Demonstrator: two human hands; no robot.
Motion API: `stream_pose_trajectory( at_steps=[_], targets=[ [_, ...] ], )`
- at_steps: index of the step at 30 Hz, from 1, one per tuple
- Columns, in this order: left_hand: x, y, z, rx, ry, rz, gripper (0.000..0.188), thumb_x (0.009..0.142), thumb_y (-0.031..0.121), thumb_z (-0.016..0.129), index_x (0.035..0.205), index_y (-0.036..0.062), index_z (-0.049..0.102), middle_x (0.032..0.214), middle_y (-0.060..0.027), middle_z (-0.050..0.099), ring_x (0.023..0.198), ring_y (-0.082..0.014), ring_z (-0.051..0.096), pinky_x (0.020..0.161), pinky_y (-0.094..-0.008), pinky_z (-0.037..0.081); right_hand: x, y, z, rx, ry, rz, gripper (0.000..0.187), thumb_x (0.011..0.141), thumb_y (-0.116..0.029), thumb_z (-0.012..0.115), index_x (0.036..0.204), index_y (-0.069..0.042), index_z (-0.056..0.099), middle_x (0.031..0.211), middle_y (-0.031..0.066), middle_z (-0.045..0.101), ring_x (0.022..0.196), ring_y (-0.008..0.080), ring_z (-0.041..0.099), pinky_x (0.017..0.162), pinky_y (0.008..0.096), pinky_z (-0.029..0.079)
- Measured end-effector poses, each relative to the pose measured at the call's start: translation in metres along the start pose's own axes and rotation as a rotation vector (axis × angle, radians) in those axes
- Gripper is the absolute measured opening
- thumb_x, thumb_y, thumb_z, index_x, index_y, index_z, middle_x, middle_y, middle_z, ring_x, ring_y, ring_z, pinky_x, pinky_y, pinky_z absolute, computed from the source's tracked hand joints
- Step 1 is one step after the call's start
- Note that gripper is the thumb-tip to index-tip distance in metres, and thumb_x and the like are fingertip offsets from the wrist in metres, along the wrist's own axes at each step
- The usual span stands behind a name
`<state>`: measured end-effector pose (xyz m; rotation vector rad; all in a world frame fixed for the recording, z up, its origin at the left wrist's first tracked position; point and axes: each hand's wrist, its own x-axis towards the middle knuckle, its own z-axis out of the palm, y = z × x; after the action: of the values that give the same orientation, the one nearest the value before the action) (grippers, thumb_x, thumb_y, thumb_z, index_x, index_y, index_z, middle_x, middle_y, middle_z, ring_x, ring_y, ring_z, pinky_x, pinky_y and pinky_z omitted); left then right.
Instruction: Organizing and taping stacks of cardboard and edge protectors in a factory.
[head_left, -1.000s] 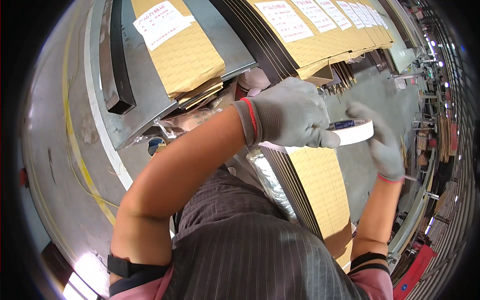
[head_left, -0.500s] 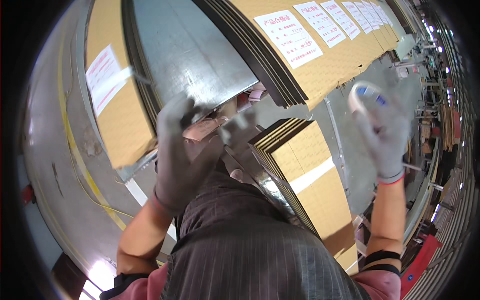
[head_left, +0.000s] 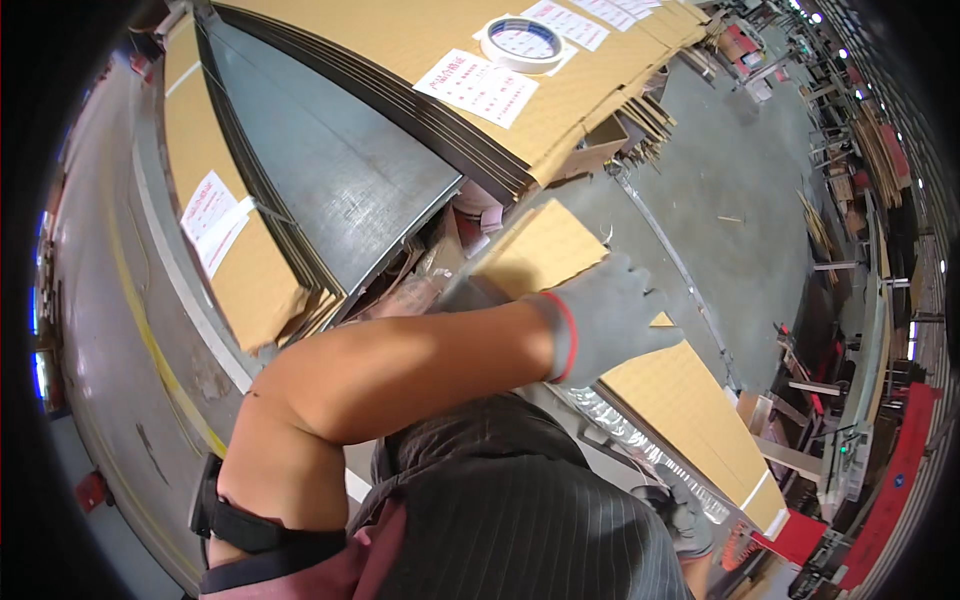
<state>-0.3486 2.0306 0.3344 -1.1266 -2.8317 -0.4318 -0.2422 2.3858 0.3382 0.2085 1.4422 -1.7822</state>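
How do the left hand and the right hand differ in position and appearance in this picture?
The left hand is over the brown panels, while the right hand is low in the picture, left of their lower end. The left hand shows almost whole and looks larger; the right hand looks smaller and is partly hidden. Both wear grey gloves.

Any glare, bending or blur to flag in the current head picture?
Head view: glare on the smooth grey metal tabletop; head view: the yellow floor stripe bows near the rim, corners black; head view: the left hand, in a grey fabric glove, looks slightly soft, the round white tape roll sharper.
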Motion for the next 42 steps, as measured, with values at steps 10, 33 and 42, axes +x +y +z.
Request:
stream_pose_trajectory(
  at_steps=[10,33,42],
  targets=[
    [-0.082,0.221,0.032,-0.37,0.297,-0.145,0.073,0.067,0.039,0.073,0.124,0.0007,0.049,0.118,-0.0169,0.052,0.105,-0.0323,0.054,0.094,-0.0443,0.041,-0.089,0.018,-0.159,0.341,0.241,-1.097,0.042,0.084,-0.021,0.064,0.113,0.008,0.052,0.107,0.019,0.058,0.092,0.0272,0.058,0.075,0.0343,0.048],
    [-0.141,0.277,0.071,-1.133,0.7,-0.239,0.104,0.076,0.046,0.062,0.144,-0.005,0.003,0.148,-0.0245,0.011,0.139,-0.0307,0.012,0.113,-0.037,0.01,-0.051,0.041,0.093,-1.439,-0.18,-1.452,0.091,0.059,-0.053,0.077,0.126,0.0,0.046,0.132,0.0211,0.038,0.12,0.0375,0.042,0.101,0.0463,0.034],
    [-0.139,0.254,0.073,-0.926,0.746,-0.26,0.08,0.087,0.033,0.053,0.145,-0.0023,0.012,0.141,-0.0174,0.034,0.129,-0.0202,0.033,0.107,-0.0292,0.026,-0.031,0.054,0.09,-1.211,-0.228,-1.288,0.099,0.056,-0.054,0.08,0.132,-0.006,0.038,0.137,0.0223,0.031,0.128,0.0361,0.035,0.105,0.046,0.031]
  ],
)
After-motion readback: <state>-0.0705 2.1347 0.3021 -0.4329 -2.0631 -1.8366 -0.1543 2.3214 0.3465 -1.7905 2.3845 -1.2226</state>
